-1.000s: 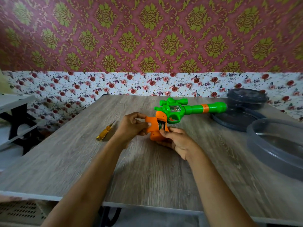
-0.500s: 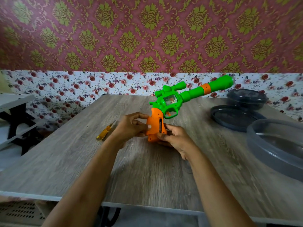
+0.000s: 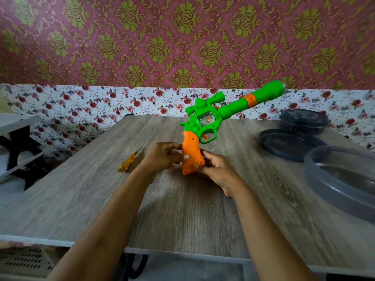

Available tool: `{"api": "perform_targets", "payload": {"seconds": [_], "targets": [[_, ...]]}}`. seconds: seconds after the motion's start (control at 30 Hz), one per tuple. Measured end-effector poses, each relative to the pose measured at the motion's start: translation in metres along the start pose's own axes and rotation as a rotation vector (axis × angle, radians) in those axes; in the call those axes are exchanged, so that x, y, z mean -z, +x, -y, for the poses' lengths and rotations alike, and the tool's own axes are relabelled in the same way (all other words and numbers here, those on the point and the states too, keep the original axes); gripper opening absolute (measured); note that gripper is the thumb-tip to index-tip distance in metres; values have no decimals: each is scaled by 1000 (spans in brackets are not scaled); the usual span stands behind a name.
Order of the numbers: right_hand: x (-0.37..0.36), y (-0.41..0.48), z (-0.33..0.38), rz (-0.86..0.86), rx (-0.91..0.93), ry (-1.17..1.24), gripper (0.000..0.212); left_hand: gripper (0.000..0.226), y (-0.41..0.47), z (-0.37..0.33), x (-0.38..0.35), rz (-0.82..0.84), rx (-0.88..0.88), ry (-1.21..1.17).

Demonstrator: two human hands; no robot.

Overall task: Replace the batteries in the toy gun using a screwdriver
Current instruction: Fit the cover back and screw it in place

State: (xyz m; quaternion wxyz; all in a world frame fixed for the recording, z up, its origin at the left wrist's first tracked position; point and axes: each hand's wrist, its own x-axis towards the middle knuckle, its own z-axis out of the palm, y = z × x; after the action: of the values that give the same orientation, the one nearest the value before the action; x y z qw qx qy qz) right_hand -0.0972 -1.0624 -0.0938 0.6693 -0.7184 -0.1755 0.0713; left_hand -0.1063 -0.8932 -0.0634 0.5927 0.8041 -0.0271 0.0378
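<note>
Head view, looking down over a grey wood-grain table (image 3: 182,216), and both hands are on the toy gun (image 3: 205,122) right at the middle of it. The left hand (image 3: 162,159) is curled against the left side of the orange grip (image 3: 190,157), thumb up at the top edge, fingertips pressing into the grip's flat face. The right hand (image 3: 217,171) comes in from the other side, fingers folded round the back and lower end of that same grip, so both hands are closed on the gun, neither one spread wide. The butt of the grip sits low, just above the tabletop or touching it; the hands hide the gap, so which one is hard to call. The green body rises from the grip, small scope on top, a clear window in the side, and the long green barrel with its orange band (image 3: 250,100) tilts up and away to the right, muzzle lifted in front of the flowered wallpaper. Over to the left, near the left wrist but apart from it, a yellow-handled screwdriver (image 3: 127,164) lies flat on the table, nobody touching it. On the right side, three dark round plastic lids or trays (image 3: 292,145) rest on the table, well apart from the gun.
</note>
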Motion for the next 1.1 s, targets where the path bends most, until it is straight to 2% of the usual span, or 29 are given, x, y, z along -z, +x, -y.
{"api": "perform_targets", "payload": {"seconds": [0.1, 0.23, 0.43, 0.6, 0.7, 0.73, 0.8, 0.87, 1.0, 1.1], "targets": [[-1, 0, 0, 6, 8, -44, 53, 33, 1, 1, 3, 25, -20, 14], [-1, 0, 0, 24, 7, -58, 57, 31, -1, 0, 4, 95, 43, -155], [1, 1, 2, 2, -90, 138, 39, 37, -1, 1, 1, 116, -15, -181], [2, -1, 6, -85, -49, 76, 36, 34, -2, -1, -2, 142, -60, -185], [1, 2, 7, -156, 8, 34, 35, 27, 1, -1, 7, 43, -91, -208], [0, 2, 7, -177, 14, 23, 35, 25, 4, 2, 12, -68, -115, -151], [0, 2, 8, -205, 3, 16, 36, 19, 11, 14, 22, -366, -190, 158], [0, 2, 8, -219, -23, 51, 37, 22, 15, 23, 26, -532, -224, 464], [0, 2, 9, -244, -85, 145, 43, 30, 18, 27, 21, -474, -187, 715], [0, 3, 9, -249, -101, 162, 46, 31, 21, 28, 18, -352, -178, 762]]}}
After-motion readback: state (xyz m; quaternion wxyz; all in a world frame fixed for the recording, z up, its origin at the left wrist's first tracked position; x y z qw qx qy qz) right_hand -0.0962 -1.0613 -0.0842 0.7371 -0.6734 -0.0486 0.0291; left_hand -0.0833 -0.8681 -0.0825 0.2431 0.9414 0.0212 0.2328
